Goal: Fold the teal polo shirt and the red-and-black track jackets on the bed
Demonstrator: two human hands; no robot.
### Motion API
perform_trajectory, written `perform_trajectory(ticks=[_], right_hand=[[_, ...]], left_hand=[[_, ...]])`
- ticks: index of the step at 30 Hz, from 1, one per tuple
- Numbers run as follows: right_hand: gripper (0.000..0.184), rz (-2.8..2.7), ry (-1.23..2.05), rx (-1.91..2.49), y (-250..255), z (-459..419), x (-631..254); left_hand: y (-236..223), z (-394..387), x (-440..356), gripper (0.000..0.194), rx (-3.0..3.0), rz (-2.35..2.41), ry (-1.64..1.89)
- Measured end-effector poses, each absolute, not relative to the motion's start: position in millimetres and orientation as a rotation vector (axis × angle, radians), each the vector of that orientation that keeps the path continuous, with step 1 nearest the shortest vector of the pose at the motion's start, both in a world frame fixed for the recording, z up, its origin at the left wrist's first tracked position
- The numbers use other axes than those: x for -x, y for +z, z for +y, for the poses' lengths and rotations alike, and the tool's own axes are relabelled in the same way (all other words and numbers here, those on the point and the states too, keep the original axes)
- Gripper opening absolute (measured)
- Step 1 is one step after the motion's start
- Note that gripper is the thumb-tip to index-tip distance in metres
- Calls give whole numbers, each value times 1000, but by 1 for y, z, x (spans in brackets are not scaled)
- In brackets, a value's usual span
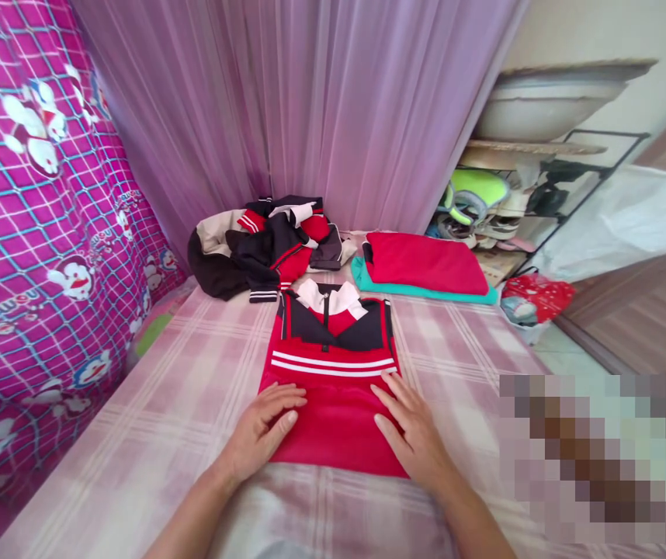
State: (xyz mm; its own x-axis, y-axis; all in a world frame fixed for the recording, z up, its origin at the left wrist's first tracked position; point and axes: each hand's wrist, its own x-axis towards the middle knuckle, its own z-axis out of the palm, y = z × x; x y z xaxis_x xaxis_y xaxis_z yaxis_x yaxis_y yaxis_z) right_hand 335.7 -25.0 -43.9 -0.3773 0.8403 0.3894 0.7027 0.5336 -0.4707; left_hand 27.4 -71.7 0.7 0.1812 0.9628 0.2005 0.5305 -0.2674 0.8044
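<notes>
A red and navy jacket (338,427) with a white collar lies folded on the plaid bedsheet (182,435). Its striped red hem is turned up over the front, below the collar and zip. My left hand (266,423) rests on the jacket's left edge, fingers stretched out. On the right edge lies my right hand (406,423), its fingers spread and flat on the cloth. Neither hand grips anything.
Behind the jacket sits a heap of crumpled clothes (275,248). A folded red garment (426,264) lies on a teal one (484,297) at the back right. Purple curtains (321,116) hang behind. A shoe rack (554,178) stands beyond the bed's right side.
</notes>
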Motion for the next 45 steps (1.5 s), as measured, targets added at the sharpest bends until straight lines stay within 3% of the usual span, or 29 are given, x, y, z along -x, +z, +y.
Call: perform_trajectory(ticks=[16, 30, 36, 40, 45], right_hand=[[39, -2099, 525, 1204, -24, -18, -339], [40, -2085, 454, 1230, -29, -11, -336], [39, -2129, 265, 1371, 0, -13, -325], [45, -2210, 136, 1373, 19, -25, -287], [48, -2415, 164, 1391, 10, -45, -252]], left_hand=[[1, -65, -33, 31, -1897, 1376, 1036], [-7, -66, -39, 34, -2385, 1479, 891], [0, -62, -40, 31, -2383, 1499, 849], [15, -64, -61, 27, -2377, 1733, 664], [8, -70, -93, 32, -2341, 1995, 822]])
